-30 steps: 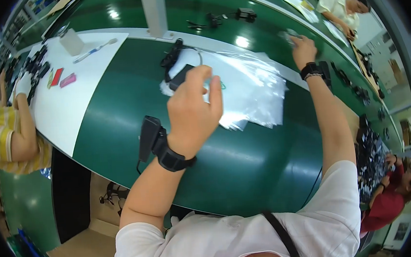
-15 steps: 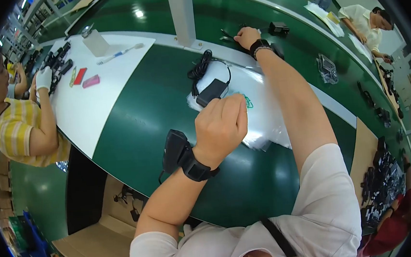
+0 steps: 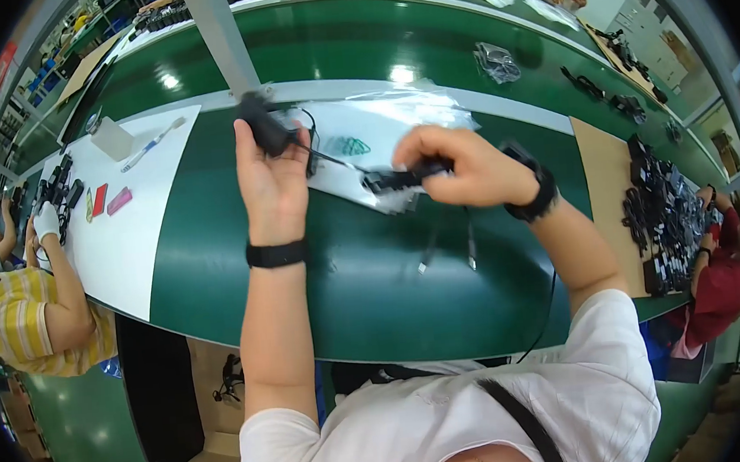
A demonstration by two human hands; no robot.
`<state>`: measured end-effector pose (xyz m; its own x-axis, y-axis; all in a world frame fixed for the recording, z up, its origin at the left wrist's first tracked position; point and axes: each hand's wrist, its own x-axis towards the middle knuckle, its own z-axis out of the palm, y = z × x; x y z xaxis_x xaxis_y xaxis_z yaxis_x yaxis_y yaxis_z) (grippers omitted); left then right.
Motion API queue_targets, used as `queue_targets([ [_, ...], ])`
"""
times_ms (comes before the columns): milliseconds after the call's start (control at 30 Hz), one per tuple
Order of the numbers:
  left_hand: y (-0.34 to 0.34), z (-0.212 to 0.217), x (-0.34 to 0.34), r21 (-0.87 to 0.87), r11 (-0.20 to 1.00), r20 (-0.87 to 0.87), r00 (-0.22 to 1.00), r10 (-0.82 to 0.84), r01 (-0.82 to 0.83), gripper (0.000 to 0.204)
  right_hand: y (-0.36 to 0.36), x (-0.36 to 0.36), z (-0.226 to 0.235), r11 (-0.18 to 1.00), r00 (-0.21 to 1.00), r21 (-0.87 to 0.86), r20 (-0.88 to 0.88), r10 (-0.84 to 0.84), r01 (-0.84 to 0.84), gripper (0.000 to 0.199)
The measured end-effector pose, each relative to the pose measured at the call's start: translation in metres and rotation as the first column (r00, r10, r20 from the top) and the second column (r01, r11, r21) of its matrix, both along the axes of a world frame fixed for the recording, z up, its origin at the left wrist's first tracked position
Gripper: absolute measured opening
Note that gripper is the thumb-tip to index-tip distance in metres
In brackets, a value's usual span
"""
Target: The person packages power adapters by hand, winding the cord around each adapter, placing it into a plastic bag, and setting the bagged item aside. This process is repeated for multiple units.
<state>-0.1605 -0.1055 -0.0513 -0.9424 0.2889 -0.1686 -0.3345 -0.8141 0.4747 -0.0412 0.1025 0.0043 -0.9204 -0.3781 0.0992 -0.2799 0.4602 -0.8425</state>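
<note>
Left hand (image 3: 274, 186): turned palm up, with the fingers part curled; a black adapter (image 3: 265, 128) is gripped between thumb and fingers, raised over the green bench (image 3: 212, 213).
Right hand (image 3: 461, 172): closed, knuckles up; a black cable bundle (image 3: 392, 180) is pinched between thumb and fingers.
Lead between the hands: a thin black cable (image 3: 331, 158) is stretched from the adapter toward the bundle.
Hanging ends: two pale-tipped connectors (image 3: 473, 262) are seen below the right hand, apparently belonging to the bundle, though blur makes this uncertain.
Plastic bags (image 3: 430, 115): spread flat in a clear stack (a green mark shows on top), partly covered by the bundle.
White sheet (image 3: 132, 250): laid at the left, with a toothbrush (image 3: 153, 145), a red block (image 3: 101, 199) and a pink block (image 3: 119, 200) placed on it.
Cardboard (image 3: 601, 161): laid at the right, beside heaped black cables (image 3: 667, 225).
</note>
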Motion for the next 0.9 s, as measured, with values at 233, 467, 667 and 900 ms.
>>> queue_targets([
  [233, 0.024, 0.002, 0.032, 0.081, 0.883, -0.010, 0.886, -0.464, 0.463, 0.033, 0.008, 0.076, -0.014, 0.948, 0.974, -0.231, 0.098, -0.203, 0.220, 0.040],
  [467, 0.070, -0.029, 0.098, -0.597, 0.283, 0.028, 0.372, -0.928, 0.750, 0.057, 0.033, 0.067, -0.001, 0.562, 0.929, -0.751, 0.191, -0.317, 0.347, 0.034],
  [667, 0.074, -0.026, 0.127, -0.419, 0.064, 0.152, 0.140, -0.978, 0.906, 0.092, 0.034, 0.081, 0.007, 0.501, 0.992, -0.858, 0.129, -0.009, 0.116, 0.036],
  [900, 0.077, -0.032, 0.135, 0.052, 0.217, -0.056, 0.220, -0.974, 0.975, 0.070, 0.000, 0.120, -0.010, 0.701, 0.989, -0.713, 0.103, 0.110, -0.004, 0.028],
])
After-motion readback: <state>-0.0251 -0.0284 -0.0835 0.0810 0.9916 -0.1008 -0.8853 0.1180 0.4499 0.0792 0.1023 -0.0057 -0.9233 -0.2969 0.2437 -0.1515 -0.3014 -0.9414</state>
